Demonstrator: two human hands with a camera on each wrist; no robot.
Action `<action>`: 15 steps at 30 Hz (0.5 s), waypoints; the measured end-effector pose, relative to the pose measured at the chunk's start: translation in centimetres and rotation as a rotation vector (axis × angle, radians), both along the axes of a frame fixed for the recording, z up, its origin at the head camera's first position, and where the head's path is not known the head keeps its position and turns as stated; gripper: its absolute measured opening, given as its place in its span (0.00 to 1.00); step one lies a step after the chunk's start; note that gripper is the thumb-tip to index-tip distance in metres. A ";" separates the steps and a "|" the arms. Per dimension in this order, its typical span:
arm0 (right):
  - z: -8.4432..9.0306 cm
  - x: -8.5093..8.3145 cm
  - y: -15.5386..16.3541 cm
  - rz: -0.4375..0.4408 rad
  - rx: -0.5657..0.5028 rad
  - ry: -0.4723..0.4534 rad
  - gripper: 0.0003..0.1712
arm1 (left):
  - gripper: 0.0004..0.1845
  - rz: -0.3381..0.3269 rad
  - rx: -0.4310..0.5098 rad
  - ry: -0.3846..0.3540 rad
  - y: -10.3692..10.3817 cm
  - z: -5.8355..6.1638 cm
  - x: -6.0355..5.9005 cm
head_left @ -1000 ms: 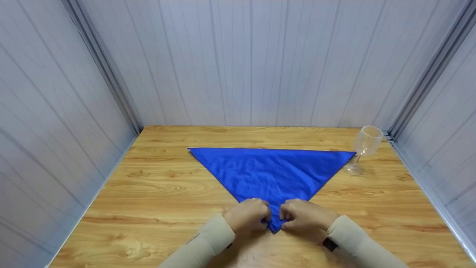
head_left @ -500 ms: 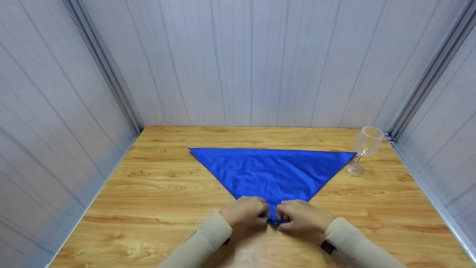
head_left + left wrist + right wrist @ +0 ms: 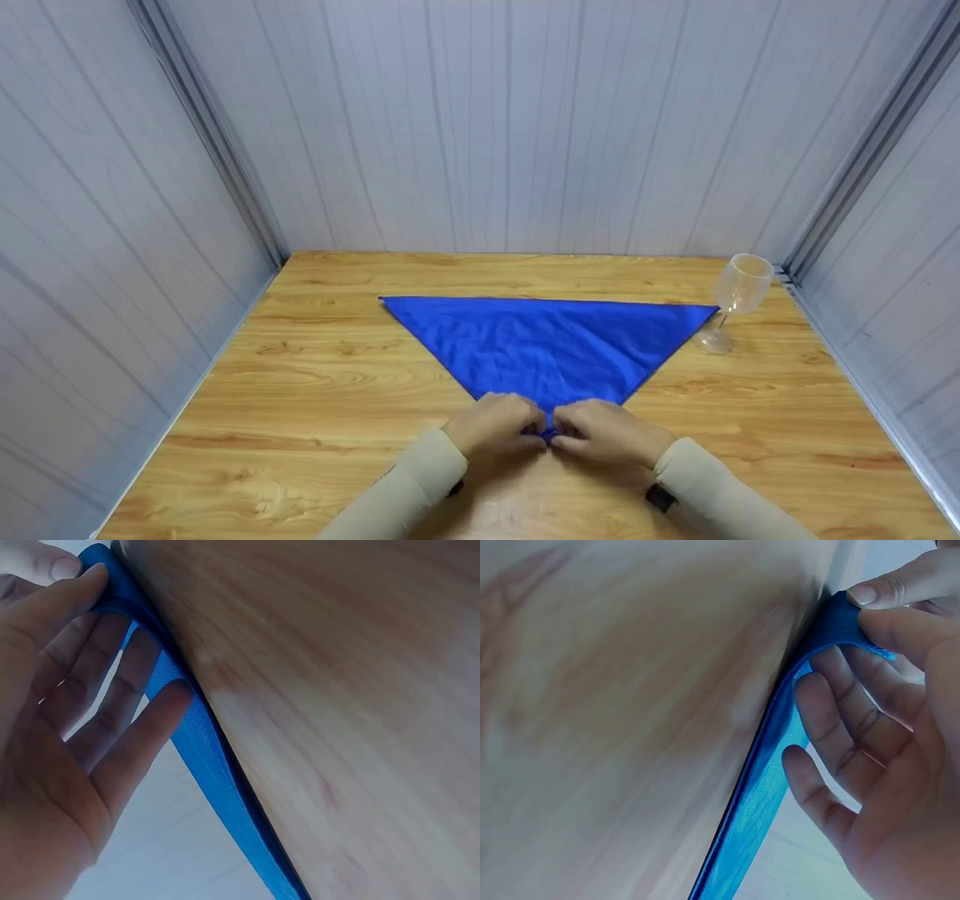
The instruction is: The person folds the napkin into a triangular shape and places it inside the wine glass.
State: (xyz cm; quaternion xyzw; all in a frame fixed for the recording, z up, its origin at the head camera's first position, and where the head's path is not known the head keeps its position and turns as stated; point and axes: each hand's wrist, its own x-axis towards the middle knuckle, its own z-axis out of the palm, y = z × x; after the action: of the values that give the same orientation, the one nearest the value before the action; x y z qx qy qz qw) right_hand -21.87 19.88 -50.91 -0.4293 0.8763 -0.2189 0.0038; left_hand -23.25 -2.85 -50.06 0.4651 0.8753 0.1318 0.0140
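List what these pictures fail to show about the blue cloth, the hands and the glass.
- Near tip of the blue cloth: in the head view, hidden under the left hand and right hand.
- How many layers are pinched: wrist views show only the cloth's edge, close up.
- Table: blurred in both wrist views.
- Glass: absent from both wrist views; too small and clear in the head view to tell its contents.
- Forearms: cut off by the bottom edge.
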 end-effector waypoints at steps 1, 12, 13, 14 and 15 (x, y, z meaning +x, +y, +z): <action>0.0 0.0 0.0 -0.001 -0.007 0.000 0.13 | 0.05 0.000 -0.001 0.003 0.0 0.0 0.0; 0.1 -0.1 0.3 0.020 -0.015 0.015 0.15 | 0.10 0.026 0.016 -0.002 -0.2 -0.1 -0.2; 0.1 0.0 0.4 0.009 -0.011 -0.009 0.15 | 0.10 0.034 0.020 -0.015 -0.1 -0.1 -0.2; 0.1 0.0 0.4 0.000 -0.009 -0.032 0.15 | 0.11 0.042 0.019 -0.025 -0.1 -0.1 -0.2; 0.2 0.0 0.3 -0.009 -0.007 -0.050 0.14 | 0.11 0.050 0.017 -0.028 -0.1 -0.1 -0.2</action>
State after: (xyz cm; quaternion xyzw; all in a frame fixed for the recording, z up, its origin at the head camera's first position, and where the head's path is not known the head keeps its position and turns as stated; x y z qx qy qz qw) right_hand -21.83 20.22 -50.75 -0.4197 0.8771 -0.2325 0.0234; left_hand -23.43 -2.90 -50.12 0.4415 0.8851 0.1458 0.0189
